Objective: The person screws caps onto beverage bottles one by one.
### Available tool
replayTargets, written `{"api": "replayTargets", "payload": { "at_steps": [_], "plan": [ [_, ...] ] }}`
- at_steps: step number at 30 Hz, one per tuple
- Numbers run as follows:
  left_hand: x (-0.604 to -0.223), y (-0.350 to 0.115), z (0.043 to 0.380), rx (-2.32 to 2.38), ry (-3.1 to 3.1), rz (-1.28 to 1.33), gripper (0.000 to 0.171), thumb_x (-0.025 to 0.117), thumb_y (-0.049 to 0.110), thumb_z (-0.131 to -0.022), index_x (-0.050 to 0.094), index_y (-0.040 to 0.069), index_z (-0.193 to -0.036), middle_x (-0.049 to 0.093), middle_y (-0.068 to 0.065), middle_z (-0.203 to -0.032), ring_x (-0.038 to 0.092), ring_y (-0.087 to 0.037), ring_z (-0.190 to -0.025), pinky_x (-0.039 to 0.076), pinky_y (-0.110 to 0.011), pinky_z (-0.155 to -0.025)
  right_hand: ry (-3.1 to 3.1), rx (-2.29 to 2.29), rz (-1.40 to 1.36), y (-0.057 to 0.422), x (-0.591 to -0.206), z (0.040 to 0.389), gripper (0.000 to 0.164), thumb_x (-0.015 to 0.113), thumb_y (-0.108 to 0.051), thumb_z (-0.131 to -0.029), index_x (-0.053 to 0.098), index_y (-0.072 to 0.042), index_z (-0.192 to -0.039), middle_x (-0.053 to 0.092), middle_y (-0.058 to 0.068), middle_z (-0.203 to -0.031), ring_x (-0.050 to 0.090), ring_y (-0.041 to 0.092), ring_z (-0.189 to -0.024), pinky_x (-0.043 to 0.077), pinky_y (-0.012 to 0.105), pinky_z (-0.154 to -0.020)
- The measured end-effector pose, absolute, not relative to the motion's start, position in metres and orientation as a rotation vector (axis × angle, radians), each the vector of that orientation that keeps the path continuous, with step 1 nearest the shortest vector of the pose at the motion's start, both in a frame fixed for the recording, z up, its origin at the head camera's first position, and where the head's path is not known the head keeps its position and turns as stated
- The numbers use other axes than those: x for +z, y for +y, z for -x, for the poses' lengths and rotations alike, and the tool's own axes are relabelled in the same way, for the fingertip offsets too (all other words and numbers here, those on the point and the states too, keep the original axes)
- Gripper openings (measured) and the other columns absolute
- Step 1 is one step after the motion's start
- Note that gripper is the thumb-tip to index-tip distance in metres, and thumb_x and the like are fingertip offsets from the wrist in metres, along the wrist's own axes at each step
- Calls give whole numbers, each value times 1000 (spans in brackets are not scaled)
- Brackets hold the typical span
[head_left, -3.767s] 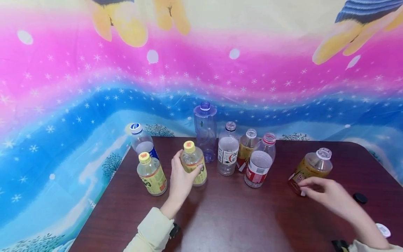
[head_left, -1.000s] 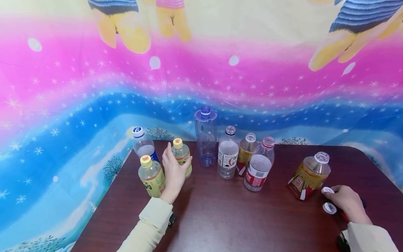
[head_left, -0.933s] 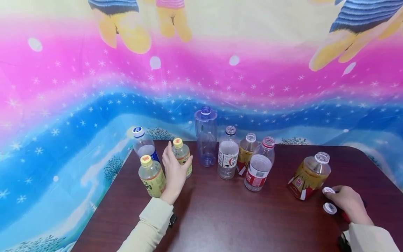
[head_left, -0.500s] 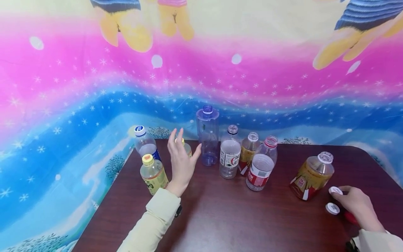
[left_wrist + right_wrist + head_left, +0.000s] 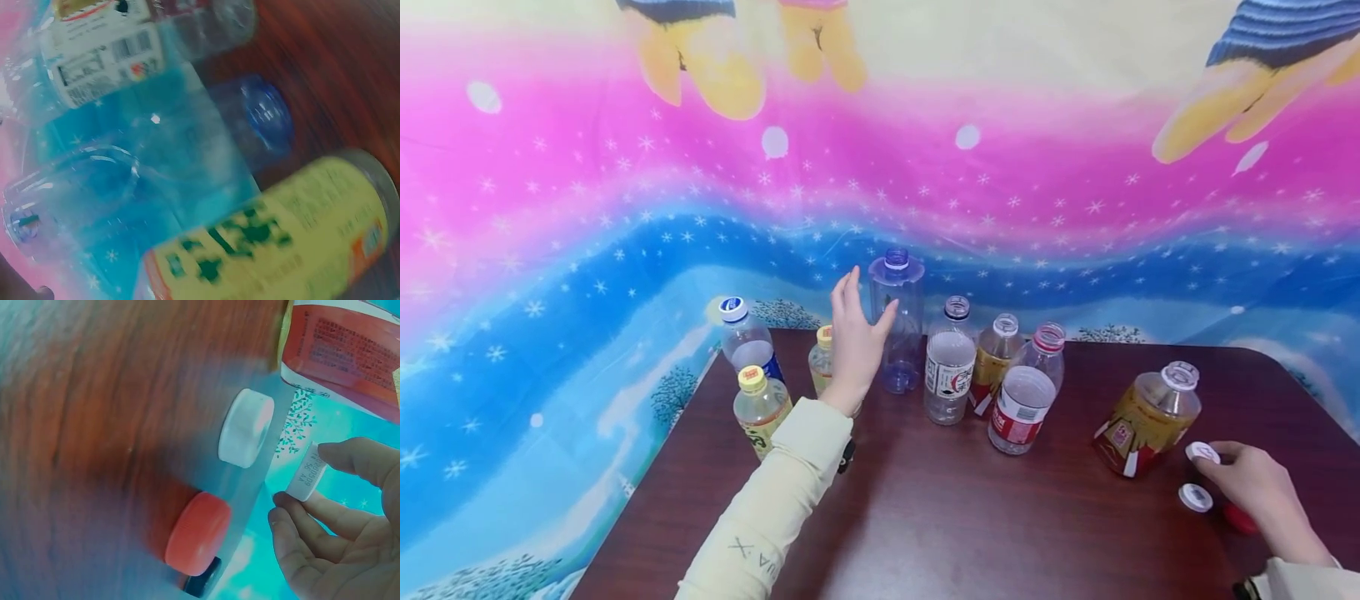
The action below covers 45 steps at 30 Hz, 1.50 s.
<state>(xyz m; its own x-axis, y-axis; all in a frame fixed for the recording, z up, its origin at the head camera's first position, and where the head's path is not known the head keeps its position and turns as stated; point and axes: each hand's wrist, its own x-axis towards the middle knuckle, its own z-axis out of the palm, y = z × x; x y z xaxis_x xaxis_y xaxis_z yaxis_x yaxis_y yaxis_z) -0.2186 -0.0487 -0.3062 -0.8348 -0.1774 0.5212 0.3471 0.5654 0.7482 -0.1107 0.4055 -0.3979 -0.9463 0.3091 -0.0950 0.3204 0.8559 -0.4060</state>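
Table edges: table (image 5: 940,533) back edge runs behind the bottles against the printed backdrop (image 5: 625,350); left edge slants past the blue-cap bottle (image 5: 747,343); back right corner rounded; near edge out of frame.
Room, middle: wide stretch of brown top between red-label bottle (image 5: 1022,408) and right gold-label bottle (image 5: 1146,425); more top in front of the row.
Room, back: tight; white-label bottle (image 5: 950,375), rear gold-label bottle (image 5: 990,367) and red-label bottle bunched, overlapping in head view.
Room, left: tight; front yellow-cap bottle (image 5: 760,412) and rear yellow-cap bottle (image 5: 820,367) crowd the left forearm, sleeve (image 5: 782,492) crossing in front.
Left hand: left hand (image 5: 859,346) raised, fingers up, thumb spread away, nothing gripped; at purple bottle (image 5: 906,354), contact can't tell.
Purple bottle: upright near back edge, between left hand and white-label bottle.
Right hand: right hand (image 5: 1258,483) low at right, thumb and fingers pinching held white cap (image 5: 306,472); cap tilted, just beside right gold-label bottle.
Loose caps: second white cap (image 5: 246,428), red cap (image 5: 199,534), black cap (image 5: 203,578) on table by right hand.
Left wrist view: blurry.
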Motion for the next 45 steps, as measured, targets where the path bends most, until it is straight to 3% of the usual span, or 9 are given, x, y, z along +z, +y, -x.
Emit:
{"api": "replayTargets", "payload": {
  "at_steps": [4,10,17,24,30,39,45],
  "plan": [
    [-297,-43,225,-1388,-2290,44,81,66,35,-89,22,9,-151,28,-13,-153,33,-27,-141,31,-40,-115,2971,-667,-525,404,-396,112,49,62,-20,-85,53,22,-109,61,37,-100,55,52,-94,46,55,-73],
    [-296,-39,238,-1408,-2354,-2,100,72,38,-83,10,3,-153,20,-21,-156,24,-34,-145,24,-45,-118,2979,-662,-508,406,-395,112,50,62,-22,-85,54,21,-109,62,36,-98,55,52,-93,46,53,-72],
    [-296,-39,244,-1381,-2428,-19,107,73,38,-81,4,-2,-152,13,-24,-158,16,-34,-147,17,-43,-120,2962,-660,-517,403,-395,110,52,62,-24,-87,53,20,-111,60,38,-104,52,54,-98,44,58,-77],
    [-294,-37,247,-1355,-2518,0,107,73,40,-81,4,0,-152,19,-23,-157,23,-36,-145,23,-46,-118,2957,-663,-477,401,-395,108,52,61,-23,-87,52,21,-112,61,38,-101,55,53,-94,45,57,-75],
    [-299,-37,247,-1408,-2494,13,96,72,34,-84,12,2,-152,21,-20,-157,25,-33,-145,24,-47,-117,3008,-663,-470,401,-397,106,53,59,-25,-89,50,20,-115,60,38,-103,53,54,-97,44,57,-76],
    [-306,-37,244,-1484,-2396,10,86,74,30,-82,24,6,-148,42,-18,-148,46,-33,-133,37,-45,-110,3035,-679,-502,402,-399,105,50,59,-26,-89,54,19,-111,62,35,-99,54,53,-93,44,55,-74],
    [-311,-38,238,-1467,-2381,8,88,74,35,-82,24,4,-148,40,-17,-149,42,-31,-136,35,-44,-112,3066,-672,-492,402,-397,102,50,58,-27,-88,54,18,-109,61,37,-101,54,54,-93,44,54,-71]
  ]
}}
